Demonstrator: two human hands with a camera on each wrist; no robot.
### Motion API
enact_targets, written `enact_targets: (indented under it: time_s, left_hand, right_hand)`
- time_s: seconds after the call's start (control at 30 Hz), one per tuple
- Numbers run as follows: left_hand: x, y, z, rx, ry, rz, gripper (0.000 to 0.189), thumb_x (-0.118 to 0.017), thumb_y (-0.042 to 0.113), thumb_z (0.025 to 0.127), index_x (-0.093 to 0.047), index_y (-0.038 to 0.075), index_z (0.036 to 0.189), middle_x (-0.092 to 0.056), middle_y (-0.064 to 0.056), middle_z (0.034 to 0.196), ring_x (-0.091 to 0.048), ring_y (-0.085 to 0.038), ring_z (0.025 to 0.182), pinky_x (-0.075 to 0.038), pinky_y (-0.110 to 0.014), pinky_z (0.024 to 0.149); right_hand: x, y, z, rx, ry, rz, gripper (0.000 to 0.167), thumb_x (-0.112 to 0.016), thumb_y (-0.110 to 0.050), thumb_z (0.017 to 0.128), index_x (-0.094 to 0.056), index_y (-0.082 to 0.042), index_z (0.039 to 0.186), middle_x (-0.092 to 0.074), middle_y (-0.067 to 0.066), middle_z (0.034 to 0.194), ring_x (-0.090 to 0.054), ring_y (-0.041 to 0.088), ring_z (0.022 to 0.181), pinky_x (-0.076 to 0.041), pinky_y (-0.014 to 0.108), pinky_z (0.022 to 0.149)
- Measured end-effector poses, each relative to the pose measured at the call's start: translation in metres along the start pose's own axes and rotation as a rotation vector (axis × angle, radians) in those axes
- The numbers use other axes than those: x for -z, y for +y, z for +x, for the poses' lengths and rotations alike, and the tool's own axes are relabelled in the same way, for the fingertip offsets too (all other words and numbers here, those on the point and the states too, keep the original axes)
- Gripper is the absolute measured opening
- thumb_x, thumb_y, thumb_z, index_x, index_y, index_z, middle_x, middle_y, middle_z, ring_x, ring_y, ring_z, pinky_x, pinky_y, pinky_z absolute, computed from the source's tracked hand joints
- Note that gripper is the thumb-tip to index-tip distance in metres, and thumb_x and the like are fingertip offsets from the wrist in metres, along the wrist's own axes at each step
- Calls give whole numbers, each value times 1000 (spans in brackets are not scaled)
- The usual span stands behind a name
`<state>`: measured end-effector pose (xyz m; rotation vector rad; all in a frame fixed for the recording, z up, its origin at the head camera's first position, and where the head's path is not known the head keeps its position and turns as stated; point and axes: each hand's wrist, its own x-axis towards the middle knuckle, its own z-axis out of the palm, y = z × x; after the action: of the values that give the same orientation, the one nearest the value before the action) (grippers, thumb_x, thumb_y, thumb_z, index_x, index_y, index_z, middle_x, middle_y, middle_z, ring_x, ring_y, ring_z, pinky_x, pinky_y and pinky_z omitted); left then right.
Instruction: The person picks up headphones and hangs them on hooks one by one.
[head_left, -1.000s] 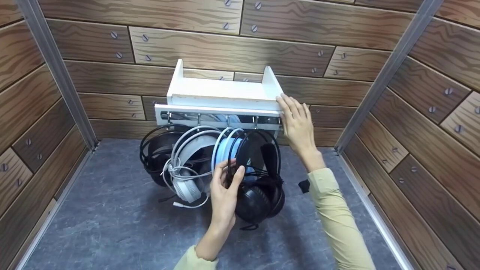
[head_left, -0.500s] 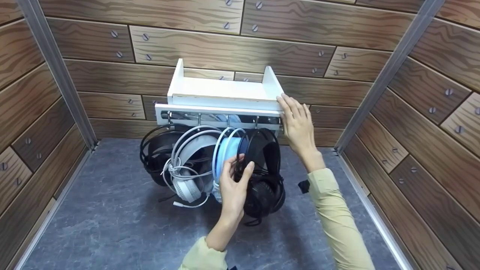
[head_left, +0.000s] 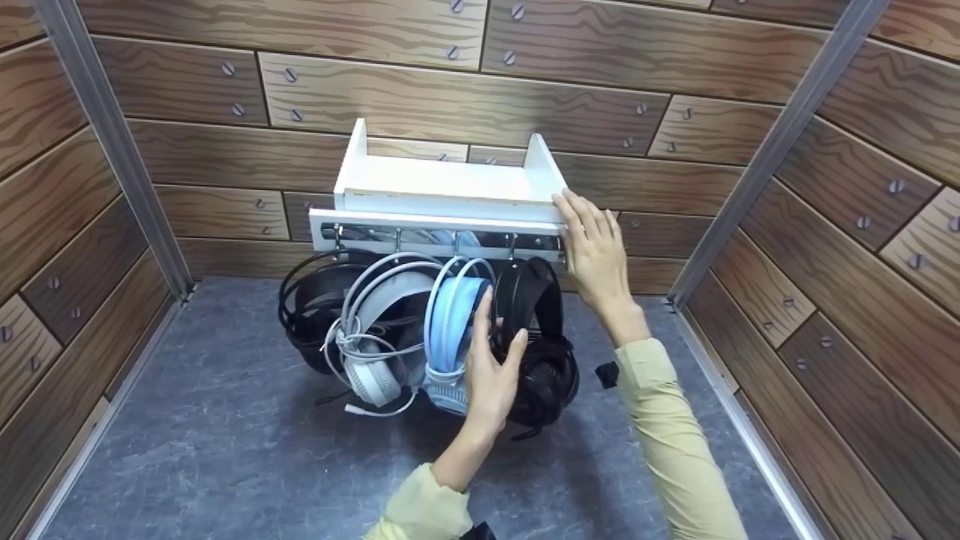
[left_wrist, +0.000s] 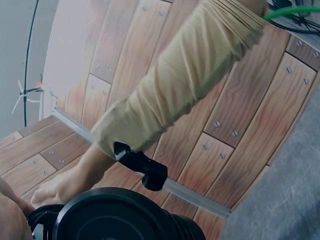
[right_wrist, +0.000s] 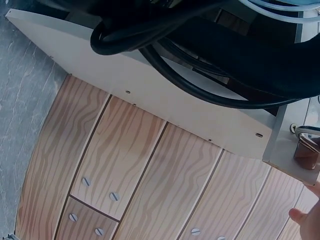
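Observation:
Headphones hang from the hooks of a white rack [head_left: 442, 219]. My left hand [head_left: 491, 379] is at the right end of the row, its index finger straight up and thumb apart, touching or just beside the black headphones [head_left: 546, 375]. Left of that hand hang the light-blue headphones [head_left: 454, 322]. In the left wrist view, a black ear cup [left_wrist: 120, 220] shows close beside the left hand [left_wrist: 10, 217]. My right hand [head_left: 596, 251] rests with extended fingers on the rack's right end. Only part of the right hand [right_wrist: 307, 215] shows in the right wrist view.
White headphones [head_left: 375, 375] with a tied cable and black headphones [head_left: 315, 319] hang further left. Wood-patterned walls [head_left: 450, 97] enclose the dark grey floor [head_left: 225, 435]. A black strap piece [head_left: 607, 373] shows by the right sleeve [head_left: 660, 405].
The left hand has moved rightward, and its fingers have straightened. The right-end black headphones have swung right and turned, showing more of the blue headphones. The right hand has stayed on the rack.

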<state>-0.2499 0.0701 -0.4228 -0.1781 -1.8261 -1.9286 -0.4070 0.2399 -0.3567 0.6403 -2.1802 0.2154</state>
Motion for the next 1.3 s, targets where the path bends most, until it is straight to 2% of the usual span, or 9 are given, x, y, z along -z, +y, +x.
enact_targets:
  time_s: [0.07,0.13,0.3,0.47,0.53,0.6,0.8,1.13,1.3]
  left_hand:
    - [0,-2,1,-34,-19,71,68,-65,17,99,-33,14,159,-42,-9,158,-56,-30,128,-45,-47,107]
    - [1,-2,1,-49,-38,144,69,-63,22,101,-29,15,160,-45,-12,155,-56,-30,127,-46,-50,104]
    - [3,-6,0,-6,-109,286,71,-56,36,104,-19,23,163,-55,-15,140,-53,-31,128,-46,-57,97]
    - [3,-12,1,10,-188,325,72,-47,40,107,-6,25,164,-26,-11,166,-26,-46,148,-30,-69,110]
    - [4,-13,2,4,-204,325,72,-46,40,108,-3,24,164,-19,-9,168,-20,-48,149,-27,-69,113]
    - [4,-14,3,-12,-204,321,73,-46,39,108,-4,22,164,-23,-13,166,-27,-44,148,-31,-67,111]
    - [10,-9,3,-63,-176,332,76,-55,36,105,-12,18,164,-41,-19,149,-51,-33,131,-46,-56,100]
    - [24,7,6,-222,-153,443,65,-63,23,101,-35,9,157,-42,-18,152,-52,-34,131,-47,-53,101]
    - [38,9,11,-332,-128,454,40,-63,17,100,-60,10,140,-61,-10,138,-59,-26,126,-50,-45,99]
  right_hand:
    - [0,0,0,1,1,0,43,-38,-23,110,-44,-16,152,-45,4,156,-43,30,138,-29,55,117]
    - [0,0,1,0,5,3,43,-39,-23,110,-44,-16,152,-45,4,156,-44,30,138,-29,55,117]
    - [2,1,1,-11,8,14,44,-40,-23,110,-44,-15,152,-45,5,156,-44,30,137,-28,55,117]
    - [2,1,3,-18,-3,23,44,-39,-23,110,-43,-15,153,-44,5,157,-44,30,137,-27,56,117]
    - [1,1,3,-18,-5,26,44,-39,-23,110,-42,-15,153,-43,5,157,-44,31,137,-27,56,116]
    - [0,1,3,-19,-6,29,44,-39,-23,110,-43,-15,153,-43,5,157,-43,30,137,-27,56,116]
    - [-3,0,3,-13,-5,37,44,-40,-23,110,-43,-16,153,-44,5,156,-43,30,137,-28,55,116]
    - [11,-8,9,-63,-73,25,46,-50,-23,106,-46,-13,151,-44,6,156,-38,31,143,-26,57,117]
    - [28,-25,6,-90,14,66,41,-65,-23,100,-60,-11,139,-57,9,143,-41,31,141,-25,54,118]
